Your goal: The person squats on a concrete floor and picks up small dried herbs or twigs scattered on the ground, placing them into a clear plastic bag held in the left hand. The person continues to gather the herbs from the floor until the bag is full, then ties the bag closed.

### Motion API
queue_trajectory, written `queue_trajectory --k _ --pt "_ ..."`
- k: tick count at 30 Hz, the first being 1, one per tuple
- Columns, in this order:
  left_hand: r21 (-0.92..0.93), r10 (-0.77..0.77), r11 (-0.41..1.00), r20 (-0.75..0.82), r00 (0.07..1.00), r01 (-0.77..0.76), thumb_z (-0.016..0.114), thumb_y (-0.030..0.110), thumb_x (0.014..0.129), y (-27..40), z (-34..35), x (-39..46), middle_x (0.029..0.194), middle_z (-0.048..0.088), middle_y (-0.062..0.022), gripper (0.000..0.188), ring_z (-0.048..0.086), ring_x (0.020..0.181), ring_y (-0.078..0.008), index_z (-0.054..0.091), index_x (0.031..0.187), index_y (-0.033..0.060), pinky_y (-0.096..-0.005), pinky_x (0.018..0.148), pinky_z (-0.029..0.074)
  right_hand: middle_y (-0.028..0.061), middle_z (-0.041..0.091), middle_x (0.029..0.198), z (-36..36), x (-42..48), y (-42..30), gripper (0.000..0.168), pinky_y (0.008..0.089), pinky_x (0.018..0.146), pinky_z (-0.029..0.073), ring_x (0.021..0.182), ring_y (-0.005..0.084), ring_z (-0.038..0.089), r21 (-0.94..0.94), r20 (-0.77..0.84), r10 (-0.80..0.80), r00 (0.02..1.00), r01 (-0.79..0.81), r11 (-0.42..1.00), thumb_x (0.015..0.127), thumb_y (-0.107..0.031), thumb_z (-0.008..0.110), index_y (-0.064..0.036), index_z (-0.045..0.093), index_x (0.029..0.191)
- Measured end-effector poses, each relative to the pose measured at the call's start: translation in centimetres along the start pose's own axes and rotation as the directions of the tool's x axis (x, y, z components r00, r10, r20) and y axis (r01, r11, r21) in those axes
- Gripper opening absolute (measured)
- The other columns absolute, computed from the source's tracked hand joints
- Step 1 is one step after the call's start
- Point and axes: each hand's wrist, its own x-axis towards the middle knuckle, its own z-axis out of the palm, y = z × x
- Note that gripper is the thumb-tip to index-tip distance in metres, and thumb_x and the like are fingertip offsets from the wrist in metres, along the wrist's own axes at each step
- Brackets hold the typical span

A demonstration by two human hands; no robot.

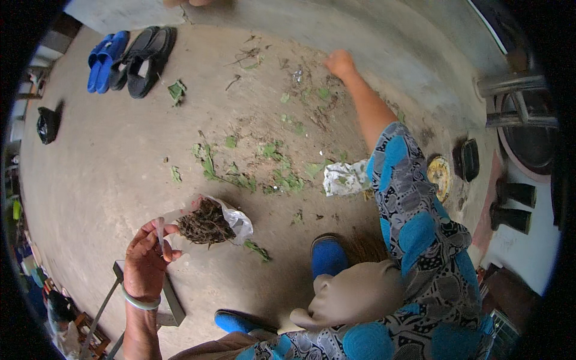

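Note:
My left hand, with a pale bangle at the wrist, pinches the edge of a thin translucent plastic bag. The bag lies open on the concrete floor, and a clump of dark, dry, root-like plant matter fills its mouth. My right hand reaches far out beside the base of the wall, above scattered dirt and stems. It is blurred with its fingers curled; whether something is in them is hidden. Green leaves and stems litter the floor between my hands. A crumpled whitish plastic sheet lies below my right arm.
Blue slippers and black shoes stand at the upper left, near a small black bag. A metal-framed stool is beside my left wrist. To the right are a stained round plate, a dark tray and boots.

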Motion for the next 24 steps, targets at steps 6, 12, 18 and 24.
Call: queue_trajectory --k 6,12,18,24 --pt "0.043 0.002 0.999 0.027 1.0 -0.004 0.057 0.024 0.094 -0.1 0.5 1.0 0.11 0.065 -0.0121 0.039 0.058 0.063 -0.0119 0.054 0.123 -0.0001 -0.0326 0.067 0.056 0.0068 0.064 0.064 -5.4 -4.1 4.5 0.016 0.0339 0.044 0.043 0.049 0.0144 0.057 0.574 0.437 0.034 0.899 -0.308 0.759 0.083 -0.02 0.07 -0.004 0.067 0.087" --pt "0.024 0.013 1.0 0.087 0.996 -0.015 0.056 0.017 0.094 0.0 1.3 1.2 0.111 0.066 -0.0178 0.037 0.061 0.067 -0.0141 0.052 0.124 -0.0033 -0.0346 0.073 0.058 0.0094 0.064 0.066 -3.1 -10.6 3.1 0.029 0.0322 0.043 0.047 0.045 0.0161 0.058 0.601 0.429 -0.058 0.902 -0.236 0.764 0.08 -0.013 0.072 0.004 0.063 0.101" --pt "0.011 0.002 1.0 0.13 0.992 -0.004 0.056 0.018 0.093 0.0 1.0 0.1 0.112 0.066 -0.0178 0.036 0.061 0.068 -0.0137 0.052 0.123 -0.0022 -0.0344 0.075 0.057 0.0106 0.064 0.072 -1.8 -11.8 1.0 0.03 0.0311 0.047 0.051 0.049 0.0155 0.06 0.309 0.321 0.074 0.944 -0.178 0.934 0.08 -0.007 0.071 0.0 0.06 0.107" --pt "0.005 0.035 0.999 0.136 0.99 -0.036 0.055 0.019 0.094 0.1 0.6 -1.2 0.113 0.066 -0.0179 0.035 0.061 0.068 -0.0131 0.053 0.122 -0.0013 -0.0337 0.074 0.058 0.0134 0.066 0.085 -2.7 -12.1 3.4 0.025 0.0329 0.056 0.058 0.057 0.0211 0.066 0.483 0.501 0.109 0.858 -0.382 0.788 0.08 0.0 0.069 0.004 0.059 0.103"
